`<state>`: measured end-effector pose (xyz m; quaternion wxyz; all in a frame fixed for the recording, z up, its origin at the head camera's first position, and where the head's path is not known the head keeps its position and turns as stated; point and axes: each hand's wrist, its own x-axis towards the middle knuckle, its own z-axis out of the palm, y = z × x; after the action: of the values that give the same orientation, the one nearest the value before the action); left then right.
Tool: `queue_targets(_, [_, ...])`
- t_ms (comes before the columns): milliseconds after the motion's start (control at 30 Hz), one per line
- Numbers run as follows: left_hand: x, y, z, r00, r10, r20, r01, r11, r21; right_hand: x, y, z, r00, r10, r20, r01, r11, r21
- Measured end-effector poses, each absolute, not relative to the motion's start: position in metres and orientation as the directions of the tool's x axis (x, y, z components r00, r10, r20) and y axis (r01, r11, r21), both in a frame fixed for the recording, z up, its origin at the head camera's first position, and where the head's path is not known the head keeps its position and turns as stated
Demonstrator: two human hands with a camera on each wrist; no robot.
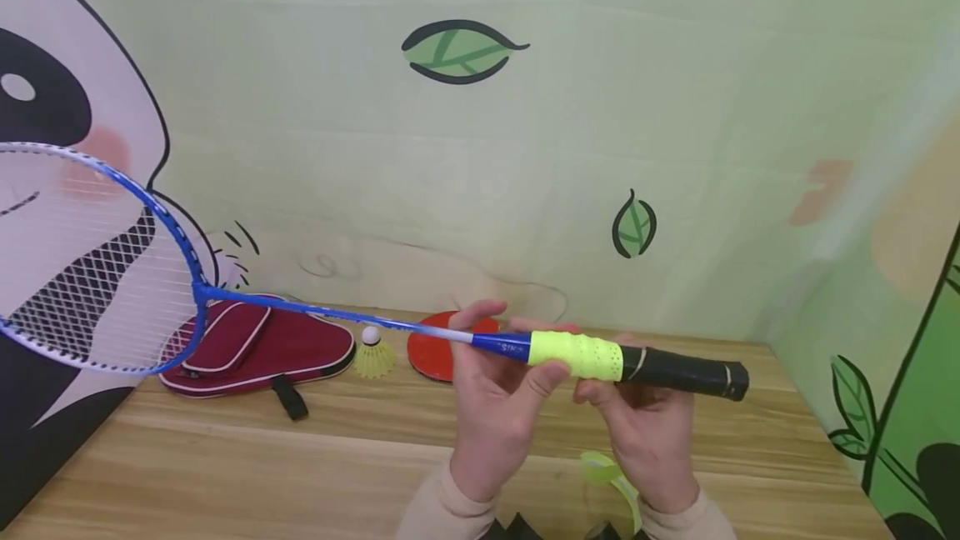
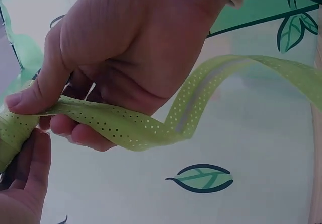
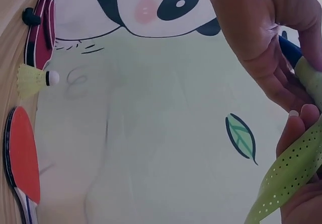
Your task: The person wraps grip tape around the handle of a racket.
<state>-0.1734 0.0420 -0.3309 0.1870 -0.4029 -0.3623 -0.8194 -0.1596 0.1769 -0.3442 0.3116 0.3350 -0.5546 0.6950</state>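
Observation:
A badminton racket (image 1: pixel 397 323) with a blue and white frame is held up across the head view, its strung head to the left. Neon-yellow perforated overgrip tape (image 1: pixel 577 355) is wound round the upper part of its black handle (image 1: pixel 682 372). My left hand (image 1: pixel 491 415) grips the racket near the blue cone, thumb on the yellow wrap. Beside it, my right hand (image 1: pixel 648 432) pinches the tape at the end of the wrap. In the left wrist view, the loose tape strip (image 2: pixel 115 128) runs out past the right hand's fingers, folding and hanging free.
On the wooden table (image 1: pixel 262 465) behind the racket lie a dark red racket case (image 1: pixel 300 352), a yellow shuttlecock (image 1: pixel 372 357) and a red table tennis bat (image 1: pixel 427 354). A cloth printed with a panda and leaves (image 1: pixel 465 52) hangs behind the table.

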Motion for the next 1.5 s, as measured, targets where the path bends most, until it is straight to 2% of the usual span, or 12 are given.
queue_targets(233, [-0.173,0.041,-0.329,-0.575,-0.015,0.818,0.614,-0.669,0.420,-0.156,0.179,-0.345,-0.573,0.005,0.820,-0.774,-0.332,-0.539])
queue_targets(533, [-0.173,0.043,-0.331,-0.613,-0.027,0.789,0.611,-0.649,0.452,-0.158,0.170,-0.345,-0.481,-0.019,0.877,-0.750,-0.509,-0.422])
queue_targets(667, [-0.172,0.041,-0.332,-0.658,0.021,0.753,0.618,-0.557,0.555,-0.158,0.166,-0.345,-0.509,0.031,0.860,-0.707,-0.586,-0.397])
queue_targets(833, [-0.174,0.040,-0.333,-0.705,0.169,0.689,0.553,-0.478,0.683,-0.155,0.167,-0.341,-0.559,0.107,0.822,-0.678,-0.629,-0.380])
queue_targets(900, [-0.176,0.040,-0.335,-0.699,0.239,0.675,0.516,-0.485,0.706,-0.154,0.167,-0.341,-0.563,0.127,0.817,-0.685,-0.625,-0.374])
queue_targets(1000, [-0.179,0.040,-0.337,-0.650,0.319,0.690,0.447,-0.573,0.686,-0.154,0.165,-0.341,-0.557,0.133,0.820,-0.687,-0.628,-0.365])
queue_targets(1100, [-0.182,0.041,-0.338,-0.588,0.331,0.738,0.356,-0.713,0.604,-0.152,0.162,-0.341,-0.575,0.124,0.809,-0.691,-0.602,-0.399])
queue_targets(1200, [-0.183,0.042,-0.337,-0.565,0.303,0.767,0.285,-0.801,0.526,-0.151,0.162,-0.341,-0.611,0.094,0.786,-0.694,-0.542,-0.475])
queue_targets(1333, [-0.183,0.041,-0.336,-0.577,0.236,0.782,0.339,-0.802,0.492,-0.147,0.164,-0.340,-0.667,0.040,0.744,-0.684,-0.429,-0.590])
queue_targets(1500, [-0.181,0.038,-0.333,-0.601,0.151,0.785,0.466,-0.731,0.498,-0.140,0.168,-0.335,-0.814,0.010,0.581,-0.570,-0.207,-0.795])
